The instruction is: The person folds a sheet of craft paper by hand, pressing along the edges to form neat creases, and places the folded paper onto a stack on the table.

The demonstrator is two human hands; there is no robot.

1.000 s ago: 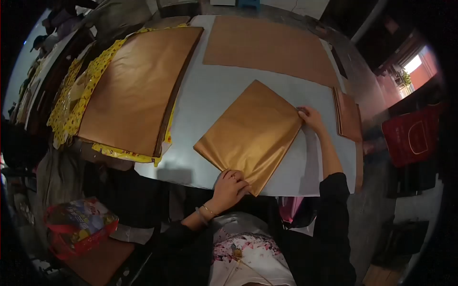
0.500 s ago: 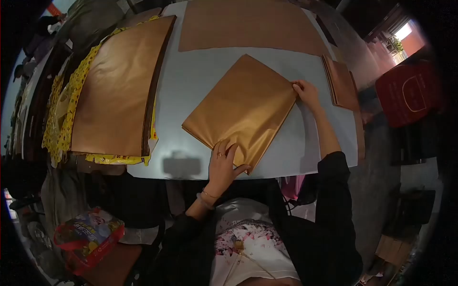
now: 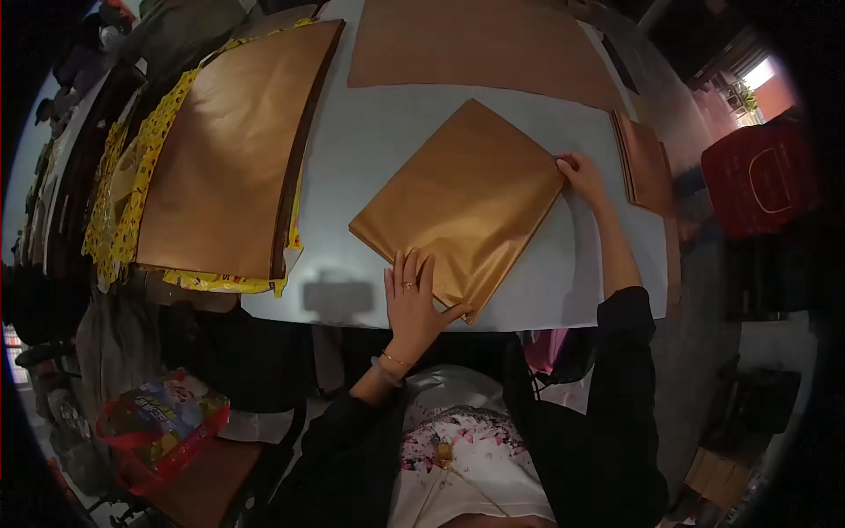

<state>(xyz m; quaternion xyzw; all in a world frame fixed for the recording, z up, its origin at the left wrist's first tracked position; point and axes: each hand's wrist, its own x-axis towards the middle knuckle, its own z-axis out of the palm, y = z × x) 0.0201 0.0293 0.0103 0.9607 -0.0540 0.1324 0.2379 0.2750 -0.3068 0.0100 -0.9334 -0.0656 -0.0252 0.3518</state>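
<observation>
A folded golden sheet [image 3: 471, 189] lies turned like a diamond on the pale-covered tabletop [image 3: 339, 198], its nearest corner close to the near edge and its layers showing along the lower left side; in this dim light I can't tell whether it is paper or thin plastic. The left hand [image 3: 412, 295] comes in over the near edge with the forearm slanting up and the wrist nearly straight; its palm faces down, the fingers lie slightly parted on the sheet's lower left side, and the thumb stretches well away from them to the nearest corner. The right hand [image 3: 583, 178] reaches in from the right, forearm rising steeply, and nips the sheet's right corner between thumb and fingertips, the other fingers curled in. Past that hand, a small folded brown stack [image 3: 642, 163] lies by the tabletop's right edge. A large flat brown sheet [image 3: 484, 44] covers much of the far side. Along the left edge rests a tall pile of brown sheets [image 3: 238, 158] on yellow patterned wrapping [image 3: 107, 238]. Beyond the near left corner, a red-trimmed carrier bag [image 3: 172, 418] sits on a chair [image 3: 207, 480].
</observation>
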